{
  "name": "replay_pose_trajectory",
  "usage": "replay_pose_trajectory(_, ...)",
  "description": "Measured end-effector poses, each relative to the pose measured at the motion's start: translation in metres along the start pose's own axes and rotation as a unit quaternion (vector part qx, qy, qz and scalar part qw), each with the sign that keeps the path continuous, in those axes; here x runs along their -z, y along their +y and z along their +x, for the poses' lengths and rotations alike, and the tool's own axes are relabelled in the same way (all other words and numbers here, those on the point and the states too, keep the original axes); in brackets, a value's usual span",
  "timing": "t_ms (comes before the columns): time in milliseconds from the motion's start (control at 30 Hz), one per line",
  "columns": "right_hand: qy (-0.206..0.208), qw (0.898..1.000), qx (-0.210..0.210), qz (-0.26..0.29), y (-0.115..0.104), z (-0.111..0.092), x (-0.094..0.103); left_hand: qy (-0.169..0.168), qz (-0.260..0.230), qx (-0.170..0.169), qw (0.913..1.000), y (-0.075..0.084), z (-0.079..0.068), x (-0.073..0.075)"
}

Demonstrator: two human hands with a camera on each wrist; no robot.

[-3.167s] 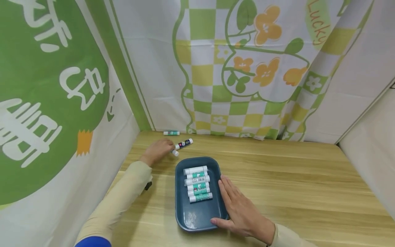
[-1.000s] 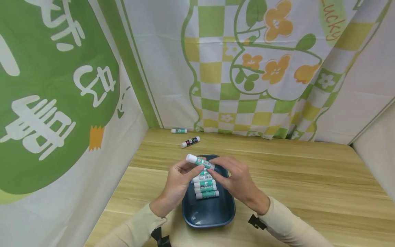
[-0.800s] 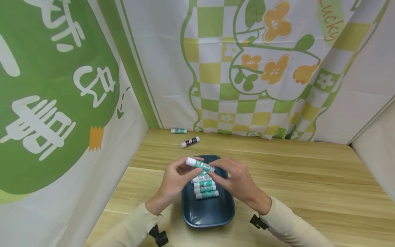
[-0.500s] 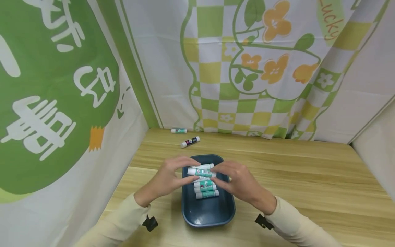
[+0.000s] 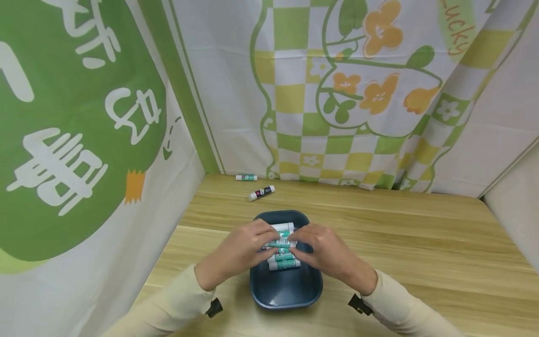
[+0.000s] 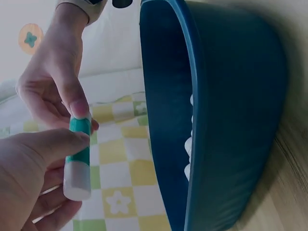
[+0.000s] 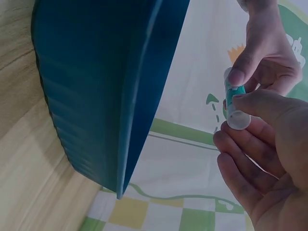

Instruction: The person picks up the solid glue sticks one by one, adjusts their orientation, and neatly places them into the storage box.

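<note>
Between my left hand (image 5: 236,248) and my right hand (image 5: 330,248) is a glue stick (image 5: 280,244) with a green label and white ends. Thumb and fingers of each hand pinch one end, as both wrist views show. The glue stick (image 6: 78,168) is held above the rim of the dark blue tray (image 6: 195,77) in the left wrist view. Inside the tray, a row of glue sticks (image 5: 284,265) lies crosswise, green-labelled and white, partly hidden by my fingers. In the right wrist view, the right hand's lower fingers (image 7: 248,180) extend loosely below the glue stick.
Behind the tray on the wooden table (image 5: 400,243) lie a black-labelled glue stick (image 5: 262,193) and a green-labelled glue stick (image 5: 246,178), the latter near the curtain (image 5: 303,154). A printed cloth wall (image 5: 160,210) borders the table on the left.
My left hand took a glue stick from the table behind and brought it over the tray. My right hand left the tray's rim to grip it too. Both then lowered it toward the row.
</note>
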State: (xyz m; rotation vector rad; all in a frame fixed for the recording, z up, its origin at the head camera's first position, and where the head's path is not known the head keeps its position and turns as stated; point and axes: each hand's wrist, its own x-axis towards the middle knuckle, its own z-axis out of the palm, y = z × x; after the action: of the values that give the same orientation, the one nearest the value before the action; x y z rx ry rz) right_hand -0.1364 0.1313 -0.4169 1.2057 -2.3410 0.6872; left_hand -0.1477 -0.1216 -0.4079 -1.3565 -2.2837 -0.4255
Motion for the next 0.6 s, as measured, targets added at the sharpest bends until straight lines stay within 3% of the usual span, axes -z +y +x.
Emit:
replay_pose_trajectory(100, -0.015, 1.0, -0.015, -0.003, 0.0, -0.001, -0.001, -0.021, 0.01, 0.017, 0.9996, 0.003, 0.001, -0.001)
replay_pose_trajectory(233, -0.061, 0.993, -0.096, -0.011, -0.002, -0.009, 0.001, -0.036, -0.005, 0.048, 0.9982, 0.006, 0.002, -0.008)
replay_pose_trajectory(400, -0.15, 0.963, -0.223, -0.007, -0.007, -0.031, -0.001, -0.068, -0.028, 0.086, 0.9936, 0.008, -0.001, -0.02)
replay_pose_trajectory(500, -0.203, 0.946, -0.253, 0.0, -0.009, -0.046, -0.01, -0.091, -0.038, 0.111, 0.9889, 0.009, -0.004, -0.027)
replay_pose_trajectory(600, -0.226, 0.941, -0.253, 0.002, -0.01, -0.058, -0.022, -0.115, -0.048, 0.131, 0.9835, 0.01, -0.005, -0.033)
